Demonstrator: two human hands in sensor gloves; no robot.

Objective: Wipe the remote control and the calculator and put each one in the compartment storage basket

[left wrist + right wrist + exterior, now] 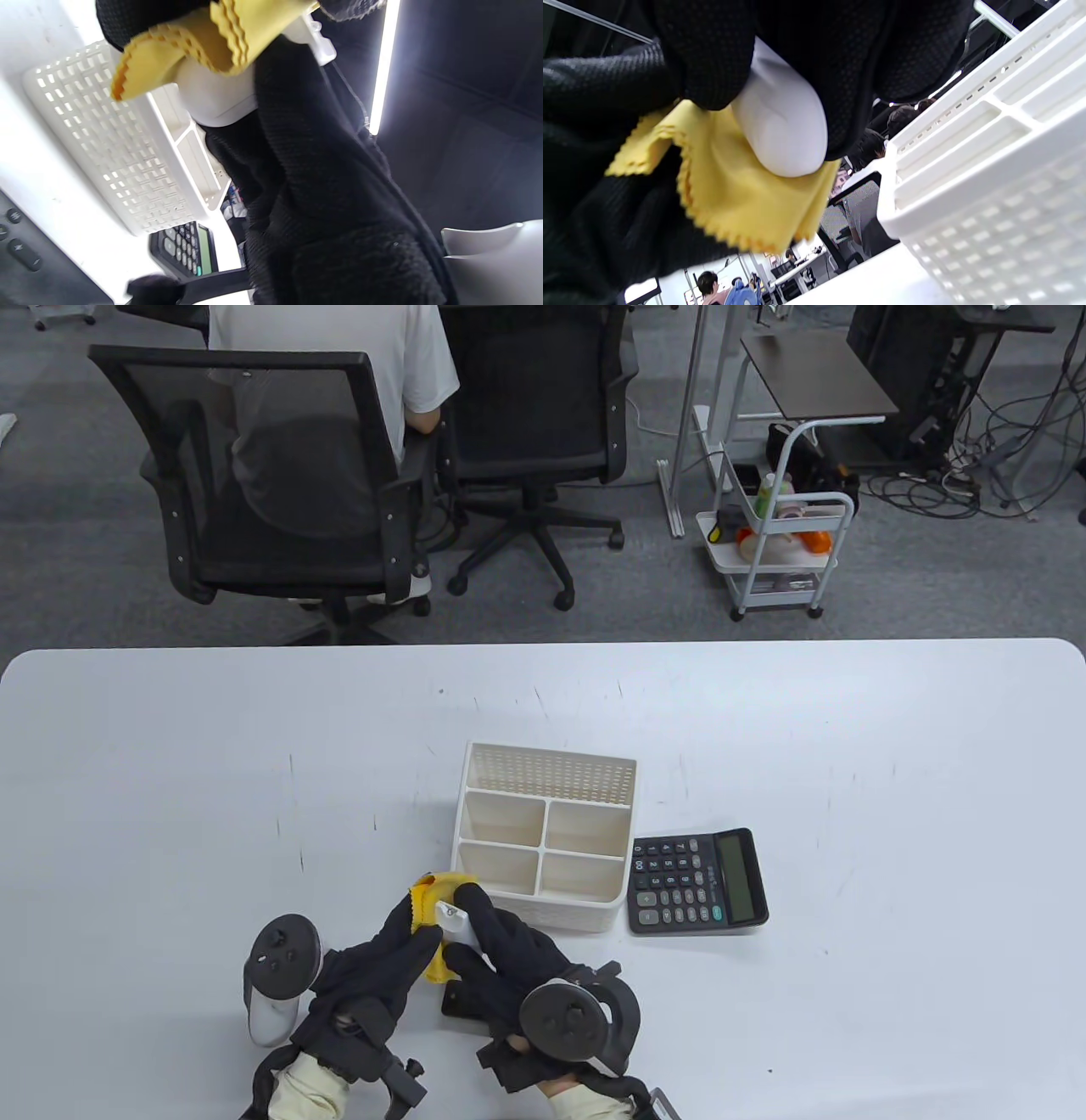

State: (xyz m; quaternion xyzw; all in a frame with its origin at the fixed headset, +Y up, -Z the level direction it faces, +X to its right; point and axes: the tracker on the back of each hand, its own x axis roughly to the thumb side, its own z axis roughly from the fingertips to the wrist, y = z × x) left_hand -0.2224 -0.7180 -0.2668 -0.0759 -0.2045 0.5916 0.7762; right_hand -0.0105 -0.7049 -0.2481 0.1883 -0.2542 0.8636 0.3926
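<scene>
- Your left hand [373, 967] pinches a yellow zigzag-edged wiping cloth [427, 903] against the remote.
- Your right hand [509, 963] grips the white plastic remote control [458, 927], held above the white tabletop [170, 814].
- White perforated four-compartment storage basket [547, 763] just beyond.
- Black desktop calculator [697, 881] lies beside the basket's right wall.

Directly ahead of both hands [450, 967], almost touching their fingertips, the white compartment storage basket [543, 912] blocks the way forward, though its four front compartments and the long rear one stand open from above. Just right of the basket, forward and to the right of the right hand [509, 963], the calculator [697, 881] lies flat. To the left of the left hand [373, 976] the table [170, 814] lies bare, as does the far right.
</scene>
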